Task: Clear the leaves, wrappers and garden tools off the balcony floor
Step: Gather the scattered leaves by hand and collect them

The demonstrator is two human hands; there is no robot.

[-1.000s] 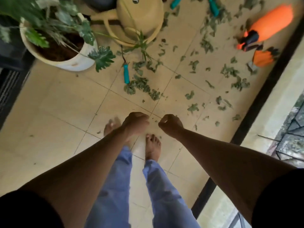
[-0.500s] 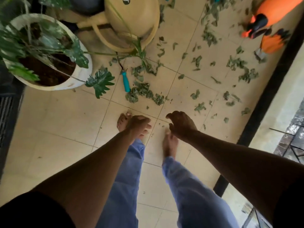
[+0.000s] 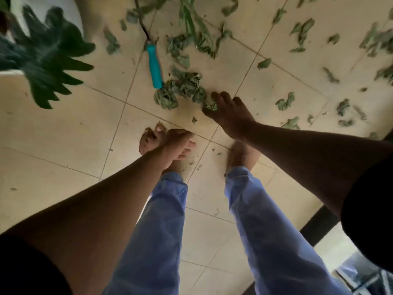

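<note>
Head view, looking straight down past your arms and legs.

Floor: cream tiles point(image 3: 70, 133) with thin grout lines, dusted with small crumbs of leaf.

Leaf pile point(image 3: 180, 88): a crumpled grey-green heap lying on the tile just ahead of your feet, with its right edge under your right hand's fingertips.

Scattered leaves point(image 3: 286, 102): loose pieces spread across the tiles to the right and toward the top of the view, well apart from each other; several are blurred.

Garden tool point(image 3: 154, 67): teal handle lying on the floor, its lower end touching the left side of the leaf pile; a dark thin shaft runs up from the handle toward the top edge. What kind of tool it is cannot be told.

Right hand point(image 3: 229, 111): reaching down to the floor, fingers spread and curled onto the right end of the pile, a clump of leaf showing between thumb and fingers. Whether the clump is lifted or only pressed, you cannot tell.

Left hand point(image 3: 178, 143): hanging loose above your left foot, fingers half curled, nothing in it.

Plant leaf point(image 3: 46, 60): large, dark green, deeply lobed, blurred, overhanging the upper left corner beside a white pot point(image 3: 63, 9).

Trousers point(image 3: 161, 226): light blue, both legs, bare feet below them on the tile.

Dark threshold strip point(image 3: 319, 224): lower right, edging the tiles.
</note>
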